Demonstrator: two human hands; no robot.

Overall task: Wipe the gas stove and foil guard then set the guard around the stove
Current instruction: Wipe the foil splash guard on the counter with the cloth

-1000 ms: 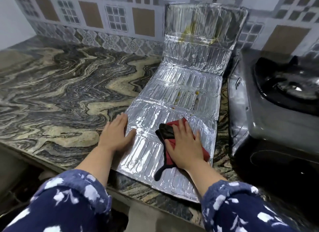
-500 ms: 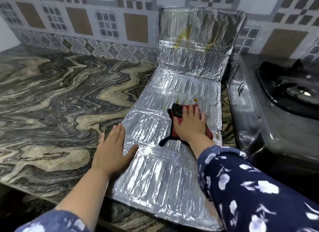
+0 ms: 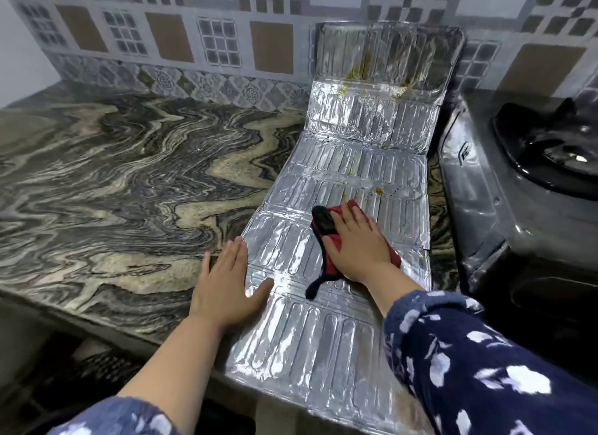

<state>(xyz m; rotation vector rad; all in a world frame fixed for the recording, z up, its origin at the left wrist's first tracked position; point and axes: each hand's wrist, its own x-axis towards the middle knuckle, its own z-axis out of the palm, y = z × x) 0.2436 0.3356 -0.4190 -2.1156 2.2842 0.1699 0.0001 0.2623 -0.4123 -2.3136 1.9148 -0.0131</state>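
From the head view we look down on the foil guard (image 3: 326,340), which lies unfolded along the marbled surface (image 3: 113,182). Its near panels lie flat, with the nearest edge at the surface's front lip, and its far panels are bent upward and lean against the tiled wall (image 3: 194,39). Yellowish stains mark the upright panels, and a few small spots show on the flat panel just beyond our cloth.

Our right hand (image 3: 357,243) lies flat on a red and black cloth (image 3: 323,222), fingers straight and pressing it down onto the guard's middle panel. A dark tail of the cloth trails toward us from under the wrist.

Our left hand (image 3: 226,282) rests with straight fingers at the guard's left edge: the palm and fingers lie on the surface while the thumb reaches across onto the foil. It holds nothing.

The gas stove (image 3: 504,214) sits just to the right of the guard, with a narrow strip of the surface showing between them. Its black burner top (image 3: 550,156) lies toward the guard's far right. Both sleeves are dark blue with white marks.
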